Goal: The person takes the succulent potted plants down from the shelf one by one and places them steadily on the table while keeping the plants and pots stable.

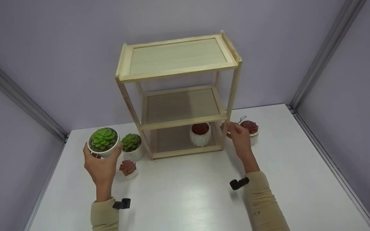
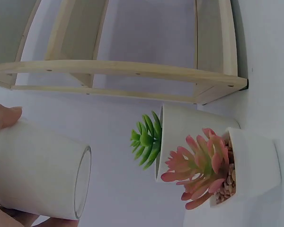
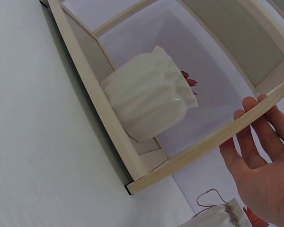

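My left hand (image 1: 101, 168) grips a white pot (image 2: 40, 165) holding a green succulent (image 1: 103, 138), raised above the left side of the table. Thumb and fingers sit on opposite sides of the pot. My right hand (image 1: 241, 141) holds the right front post (image 1: 233, 88) of a three-tier wooden shelf (image 1: 178, 121); in the right wrist view its fingertips show past the post's far edge. On the bottom tier, near that post, stands a white faceted pot (image 3: 146, 94) with a dark red plant (image 1: 200, 128) in it.
Left of the shelf stand another green succulent in a white pot (image 1: 134, 155) and a pink succulent (image 2: 199, 170) in a small white pot (image 2: 255, 163). Behind my right hand is a red succulent (image 1: 250, 126) in a string-tied white pot. Walls enclose the white table (image 1: 178, 192).
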`<act>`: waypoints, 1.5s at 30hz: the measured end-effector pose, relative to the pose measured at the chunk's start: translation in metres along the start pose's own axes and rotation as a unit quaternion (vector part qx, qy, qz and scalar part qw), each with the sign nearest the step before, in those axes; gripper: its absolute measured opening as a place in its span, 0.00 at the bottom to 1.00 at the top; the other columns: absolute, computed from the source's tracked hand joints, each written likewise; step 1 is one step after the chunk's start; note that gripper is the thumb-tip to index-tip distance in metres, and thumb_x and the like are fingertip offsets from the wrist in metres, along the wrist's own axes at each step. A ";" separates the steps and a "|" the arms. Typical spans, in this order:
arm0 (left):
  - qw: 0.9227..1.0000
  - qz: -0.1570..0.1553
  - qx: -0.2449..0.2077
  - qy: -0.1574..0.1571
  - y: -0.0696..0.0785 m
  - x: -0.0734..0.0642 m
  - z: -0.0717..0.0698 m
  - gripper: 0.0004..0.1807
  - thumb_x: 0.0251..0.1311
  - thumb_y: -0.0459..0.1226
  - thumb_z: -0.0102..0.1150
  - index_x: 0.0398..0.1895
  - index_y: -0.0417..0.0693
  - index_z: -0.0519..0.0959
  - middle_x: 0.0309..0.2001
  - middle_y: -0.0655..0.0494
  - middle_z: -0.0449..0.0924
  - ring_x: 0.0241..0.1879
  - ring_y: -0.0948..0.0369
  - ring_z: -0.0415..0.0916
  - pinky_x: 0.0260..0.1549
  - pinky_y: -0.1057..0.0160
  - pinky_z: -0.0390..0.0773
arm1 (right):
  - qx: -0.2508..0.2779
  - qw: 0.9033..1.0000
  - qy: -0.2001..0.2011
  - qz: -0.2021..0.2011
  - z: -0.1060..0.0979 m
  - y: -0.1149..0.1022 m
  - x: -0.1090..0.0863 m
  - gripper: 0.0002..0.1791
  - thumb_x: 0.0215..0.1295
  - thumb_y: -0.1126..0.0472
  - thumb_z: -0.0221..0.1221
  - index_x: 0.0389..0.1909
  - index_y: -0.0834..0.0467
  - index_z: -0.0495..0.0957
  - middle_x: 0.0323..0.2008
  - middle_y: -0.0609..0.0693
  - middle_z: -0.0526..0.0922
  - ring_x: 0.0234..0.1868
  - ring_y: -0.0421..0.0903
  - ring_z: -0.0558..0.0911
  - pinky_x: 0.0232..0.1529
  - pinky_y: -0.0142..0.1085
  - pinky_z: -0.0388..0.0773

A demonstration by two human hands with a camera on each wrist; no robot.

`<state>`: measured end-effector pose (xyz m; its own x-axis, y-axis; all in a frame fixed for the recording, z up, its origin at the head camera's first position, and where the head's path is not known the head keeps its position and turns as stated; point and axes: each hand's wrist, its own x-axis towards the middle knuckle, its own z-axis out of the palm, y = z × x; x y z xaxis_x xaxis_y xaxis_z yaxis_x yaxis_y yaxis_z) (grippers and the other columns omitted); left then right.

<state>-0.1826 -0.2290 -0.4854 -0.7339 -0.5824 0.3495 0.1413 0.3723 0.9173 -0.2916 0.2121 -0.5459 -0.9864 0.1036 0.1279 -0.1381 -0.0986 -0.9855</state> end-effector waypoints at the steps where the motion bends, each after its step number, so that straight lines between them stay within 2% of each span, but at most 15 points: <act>1: 1.000 -0.002 -0.002 -0.006 -0.001 0.002 -0.001 0.55 0.51 0.37 0.82 0.80 0.39 0.60 0.74 0.39 0.69 0.74 0.45 0.70 0.72 0.40 0.73 | -0.004 1.000 0.001 0.002 0.000 0.000 0.000 0.23 0.80 0.50 0.58 0.54 0.68 0.85 0.45 0.50 0.91 0.52 0.41 0.88 0.65 0.49 0.83; 5: 1.000 -0.013 -0.001 -0.029 -0.005 0.008 -0.006 0.55 0.52 0.37 0.81 0.81 0.40 0.58 0.75 0.40 0.68 0.75 0.45 0.68 0.73 0.40 0.72 | -0.015 1.000 0.002 0.009 -0.002 -0.001 0.000 0.26 0.80 0.49 0.57 0.57 0.71 0.82 0.49 0.57 0.90 0.53 0.40 0.87 0.63 0.41 0.84; 7: 0.999 -0.016 0.004 -0.039 -0.007 0.011 -0.008 0.55 0.53 0.38 0.81 0.81 0.40 0.58 0.75 0.39 0.67 0.75 0.44 0.68 0.73 0.40 0.71 | -0.014 1.000 0.005 0.005 -0.002 0.000 0.000 0.25 0.80 0.50 0.57 0.57 0.71 0.83 0.49 0.57 0.90 0.52 0.40 0.88 0.62 0.40 0.85; 16: 0.996 -0.022 0.033 -0.075 -0.026 0.025 -0.015 0.52 0.56 0.38 0.78 0.81 0.40 0.58 0.76 0.38 0.66 0.75 0.42 0.67 0.73 0.38 0.70 | -0.014 1.000 -0.005 -0.006 -0.001 0.001 -0.001 0.27 0.81 0.50 0.56 0.59 0.73 0.80 0.54 0.65 0.88 0.55 0.44 0.87 0.63 0.41 0.84; 24: 0.993 -0.028 0.046 -0.110 -0.050 0.033 -0.020 0.51 0.58 0.38 0.77 0.81 0.39 0.57 0.76 0.38 0.65 0.77 0.42 0.64 0.75 0.39 0.69 | -0.025 1.000 -0.003 -0.010 0.000 0.002 -0.001 0.26 0.81 0.50 0.55 0.57 0.70 0.83 0.54 0.65 0.88 0.55 0.42 0.87 0.61 0.38 0.85; 32: 0.987 -0.051 0.076 -0.129 -0.076 0.038 -0.028 0.54 0.57 0.41 0.78 0.82 0.41 0.54 0.78 0.38 0.63 0.79 0.41 0.62 0.76 0.36 0.65 | -0.035 0.999 -0.001 -0.008 0.001 0.002 -0.001 0.28 0.80 0.46 0.56 0.58 0.68 0.84 0.55 0.64 0.88 0.56 0.44 0.87 0.61 0.40 0.85; 38: 0.983 -0.068 0.081 -0.152 -0.091 0.042 -0.030 0.56 0.58 0.44 0.78 0.83 0.42 0.53 0.78 0.38 0.62 0.79 0.42 0.61 0.77 0.38 0.66 | -0.021 1.000 0.001 -0.009 0.001 0.002 0.000 0.27 0.80 0.47 0.57 0.57 0.69 0.83 0.54 0.64 0.88 0.54 0.44 0.87 0.59 0.36 0.86; 45: 0.978 -0.103 0.062 -0.172 -0.111 0.046 -0.028 0.57 0.60 0.46 0.77 0.84 0.44 0.50 0.80 0.39 0.58 0.81 0.43 0.58 0.79 0.40 0.63 | -0.013 1.000 -0.008 -0.008 0.000 0.003 0.000 0.29 0.79 0.47 0.58 0.58 0.72 0.82 0.51 0.61 0.89 0.55 0.44 0.87 0.67 0.48 0.82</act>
<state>-0.2131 -0.3172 -0.5656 -0.9211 -0.3855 0.0546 -0.0998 0.3693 0.9240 -0.2915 0.2120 -0.5486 -0.9854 0.0892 0.1452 -0.1518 -0.0714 -0.9858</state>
